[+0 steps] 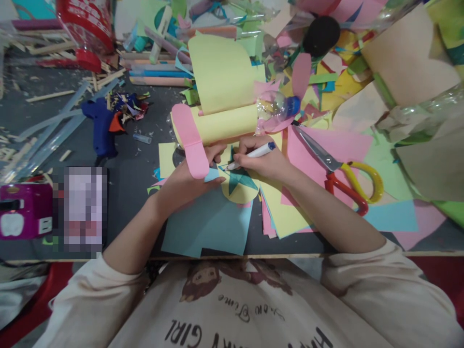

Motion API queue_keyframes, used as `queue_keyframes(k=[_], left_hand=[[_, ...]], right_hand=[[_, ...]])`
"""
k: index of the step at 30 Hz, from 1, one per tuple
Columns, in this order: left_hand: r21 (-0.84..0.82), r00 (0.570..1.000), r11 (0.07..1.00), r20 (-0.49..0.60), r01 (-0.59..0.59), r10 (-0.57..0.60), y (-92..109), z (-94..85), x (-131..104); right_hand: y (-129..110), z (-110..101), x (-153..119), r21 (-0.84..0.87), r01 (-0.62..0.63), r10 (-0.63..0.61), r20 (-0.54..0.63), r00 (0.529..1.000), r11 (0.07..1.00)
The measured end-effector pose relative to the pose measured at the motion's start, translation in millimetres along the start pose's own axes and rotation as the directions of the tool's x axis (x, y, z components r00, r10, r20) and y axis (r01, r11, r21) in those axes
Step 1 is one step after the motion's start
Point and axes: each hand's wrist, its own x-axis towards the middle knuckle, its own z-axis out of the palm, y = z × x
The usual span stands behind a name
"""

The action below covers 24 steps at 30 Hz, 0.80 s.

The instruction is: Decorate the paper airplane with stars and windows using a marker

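My right hand (266, 157) is closed around a white marker (260, 151) with a dark blue end. The marker's tip meets the upper left of a teal star (242, 181) on a yellow paper circle (232, 194). From the left, my left hand (197, 169) holds the circle's edge with thumb and fingers. Beneath lies a sheet of blue paper (206, 224). Just beyond my hands rests a plastic bottle (277, 108) with a blue cap, wrapped in yellow paper (228, 123). A pink rounded strip (192, 142) on it partly covers my left hand.
Scissors (328, 162) with red and yellow handles lie on coloured paper at right. At left are a blue glue gun (99, 125), a blurred-out rectangular object (82, 208) and a purple box (27, 210). Markers (161, 75), sticks and paper scraps crowd the back around a red bottle (87, 29).
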Motion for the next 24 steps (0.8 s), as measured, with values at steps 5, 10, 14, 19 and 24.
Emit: queue_keyframes(k=[5, 10, 14, 19, 24], left_hand=[[0.016, 0.999, 0.999, 0.009, -0.042, 0.041, -4.8, 0.0, -0.8], [0.055, 0.998, 0.997, 0.025, -0.060, 0.059, -4.3, -2.4, -0.7], [0.108, 0.997, 0.991, 0.031, -0.079, 0.076, -4.6, -2.2, -1.4], [0.126, 0.997, 0.989, 0.017, -0.082, 0.080, -5.9, -0.3, -2.1], [0.119, 0.997, 0.990, 0.030, -0.075, 0.072, -7.7, -0.6, -1.8]], right_hand=[[0.6, 0.4, 0.2, 0.013, -0.018, 0.019, -0.028, 0.999, 1.000], [0.5, 0.0, -0.3, -0.002, -0.020, 0.020, -0.021, 1.000, 1.000], [2.8, 0.1, -1.0, -0.028, 0.000, -0.001, -0.031, 1.000, 1.000], [3.9, 0.1, -1.3, -0.047, 0.018, -0.019, -0.028, 0.999, 0.999], [2.0, 0.4, 0.0, -0.026, 0.021, -0.021, -0.009, 1.000, 0.999]])
